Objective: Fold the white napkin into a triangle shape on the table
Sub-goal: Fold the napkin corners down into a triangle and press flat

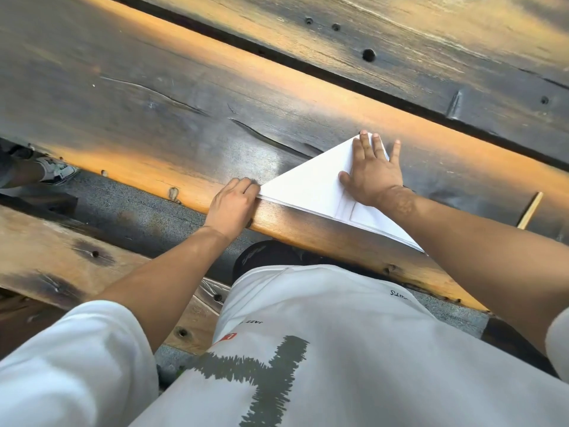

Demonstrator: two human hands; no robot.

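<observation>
Right hand [371,172] flat on napkin [311,186] (apex hidden); left hand [234,203] at corner

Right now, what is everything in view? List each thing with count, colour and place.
napkin: one, white, folded into a triangle, on the table's near plank by its edge
table: one, dark weathered wood with orange edges, across the top
stick: one, pale wood, on the table at right
bench: one, worn wood, lower left
shoe: one, white, on the ground at left
shirt: one, white with grey print, bottom
left hand: fingers curled at the napkin's left corner
right hand: flat, pressing the napkin's far corner
</observation>
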